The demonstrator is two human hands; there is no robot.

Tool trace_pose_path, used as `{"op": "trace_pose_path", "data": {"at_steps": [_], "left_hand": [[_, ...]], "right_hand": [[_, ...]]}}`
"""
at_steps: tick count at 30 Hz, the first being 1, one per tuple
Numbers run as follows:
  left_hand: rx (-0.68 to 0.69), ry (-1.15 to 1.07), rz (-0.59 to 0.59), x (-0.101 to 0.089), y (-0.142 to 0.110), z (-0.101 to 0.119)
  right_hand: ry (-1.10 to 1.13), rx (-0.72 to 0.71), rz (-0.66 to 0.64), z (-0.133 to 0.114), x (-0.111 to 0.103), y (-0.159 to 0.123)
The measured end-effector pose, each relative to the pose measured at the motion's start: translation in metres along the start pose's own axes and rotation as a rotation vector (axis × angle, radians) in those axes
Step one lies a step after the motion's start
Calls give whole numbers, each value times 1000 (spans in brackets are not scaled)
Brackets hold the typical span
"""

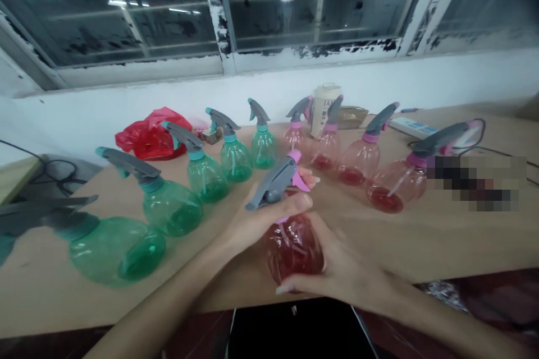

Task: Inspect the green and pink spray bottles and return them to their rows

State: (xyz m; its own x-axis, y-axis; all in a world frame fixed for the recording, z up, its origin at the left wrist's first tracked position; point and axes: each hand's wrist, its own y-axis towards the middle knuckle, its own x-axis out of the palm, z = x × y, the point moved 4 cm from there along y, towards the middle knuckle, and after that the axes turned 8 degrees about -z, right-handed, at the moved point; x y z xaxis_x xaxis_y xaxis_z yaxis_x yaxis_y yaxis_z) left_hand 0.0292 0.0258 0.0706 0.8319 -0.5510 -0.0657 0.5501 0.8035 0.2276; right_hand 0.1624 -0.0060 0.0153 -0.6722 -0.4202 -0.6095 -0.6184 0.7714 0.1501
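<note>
In front of me, near the table's front edge, a red see-through spray bottle [292,249] is held between both hands. Its grey sprayer head [273,179] with a pink nozzle and trigger points away from me. My left hand [273,216] is closed around the neck just under the head, thumb across the front. My right hand [332,261] grips the round body from the right side, with the thumb low near the base. Part of the neck is hidden by the left hand. Several green spray bottles, the nearest [113,249], stand in a line on the left.
Several pink spray bottles, the nearest [398,182], line the right side. Behind stand a red plastic bag [154,132], a paper cup [325,104] and a white power strip [415,128] with cables. A window wall [273,64] bounds the table [463,235].
</note>
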Motion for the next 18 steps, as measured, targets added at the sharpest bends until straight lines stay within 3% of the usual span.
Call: {"op": "trace_pose_path", "data": {"at_steps": [4, 8, 11, 16, 18], "left_hand": [[-63, 35, -91, 19, 1, 8], [-147, 87, -90, 20, -15, 7], [-251, 203, 31, 10, -49, -8], [-298, 317, 376, -9, -130, -40], [-322, 397, 495, -13, -159, -43]], "right_hand": [[-47, -8, 61, 9, -3, -15], [-124, 101, 165, 33, -18, -41], [-231, 163, 289, 55, -37, -66], [-425, 191, 486, 78, -75, -102], [-496, 245, 549, 85, -87, -112]]}}
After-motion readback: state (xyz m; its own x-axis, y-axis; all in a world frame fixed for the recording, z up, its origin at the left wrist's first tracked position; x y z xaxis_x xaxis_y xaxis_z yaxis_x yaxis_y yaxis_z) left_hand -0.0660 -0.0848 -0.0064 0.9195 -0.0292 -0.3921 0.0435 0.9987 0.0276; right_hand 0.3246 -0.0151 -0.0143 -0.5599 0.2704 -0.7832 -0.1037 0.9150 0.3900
